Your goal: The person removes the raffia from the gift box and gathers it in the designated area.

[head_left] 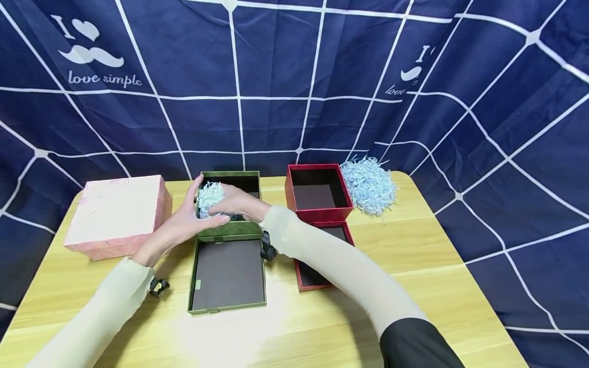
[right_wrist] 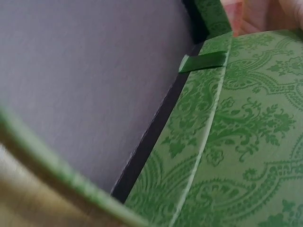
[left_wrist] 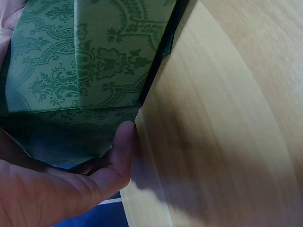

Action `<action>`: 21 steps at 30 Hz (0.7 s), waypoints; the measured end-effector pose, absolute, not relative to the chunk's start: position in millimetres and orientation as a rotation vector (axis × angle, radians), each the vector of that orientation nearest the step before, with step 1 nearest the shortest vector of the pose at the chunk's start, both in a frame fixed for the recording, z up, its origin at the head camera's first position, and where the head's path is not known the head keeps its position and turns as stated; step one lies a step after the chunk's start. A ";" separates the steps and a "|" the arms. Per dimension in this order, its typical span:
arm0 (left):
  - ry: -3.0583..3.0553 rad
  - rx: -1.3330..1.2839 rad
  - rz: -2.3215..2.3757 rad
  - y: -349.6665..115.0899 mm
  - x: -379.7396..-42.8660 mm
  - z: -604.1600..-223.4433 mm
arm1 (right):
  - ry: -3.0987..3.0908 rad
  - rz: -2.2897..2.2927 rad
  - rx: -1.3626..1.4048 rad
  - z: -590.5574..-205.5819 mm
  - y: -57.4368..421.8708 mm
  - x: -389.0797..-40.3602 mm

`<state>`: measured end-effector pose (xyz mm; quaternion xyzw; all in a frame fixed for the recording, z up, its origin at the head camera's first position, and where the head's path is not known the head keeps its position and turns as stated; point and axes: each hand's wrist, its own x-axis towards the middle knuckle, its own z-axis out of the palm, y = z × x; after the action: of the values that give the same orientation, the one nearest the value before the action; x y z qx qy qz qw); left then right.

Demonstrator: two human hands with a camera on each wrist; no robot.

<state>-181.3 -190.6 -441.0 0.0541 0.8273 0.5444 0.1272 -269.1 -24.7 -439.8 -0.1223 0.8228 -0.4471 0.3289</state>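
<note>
Pale blue shredded paper (head_left: 209, 196) lies bunched at the left inside the green patterned box (head_left: 232, 231). My right hand (head_left: 236, 200) reaches into that box and grips the paper, with some of its fingertips hidden. Around the front left corner of the box, my left hand (head_left: 187, 217) holds it, the thumb reaching along the front. In the left wrist view a fingertip touches the green wall (left_wrist: 111, 56) near its lower edge. The green lid (head_left: 229, 276), grey inside, lies hollow side up in front of the box; the right wrist view shows its ribbon tab (right_wrist: 206, 61).
Left of the green box stands a pink box (head_left: 115, 214). An uncovered red box (head_left: 322, 214) is on the right, its red lid (head_left: 315, 273) in front, partly behind my right forearm. Beside it lies a heap of blue shredded paper (head_left: 369, 186). A navy curtain (head_left: 276, 122) hangs behind the wooden table (head_left: 414, 255).
</note>
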 end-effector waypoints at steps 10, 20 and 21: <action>2.406 0.180 1.592 -189.6 -181.8 -440.4 | 2.190 -1.225 -0.300 -416.1 -13.3 -257.3; 2.369 0.158 1.638 -189.5 -180.7 -438.9 | 2.145 -1.387 -0.313 -398.5 -4.5 -254.9; 2.366 0.168 1.649 -189.1 -180.9 -439.0 | 2.140 -1.398 -0.317 -396.6 -3.1 -255.4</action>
<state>-180.9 -189.1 -439.0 0.0575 0.8125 0.5663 0.1259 -255.4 -3.1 -396.6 -0.1182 0.7978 -0.5211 0.2793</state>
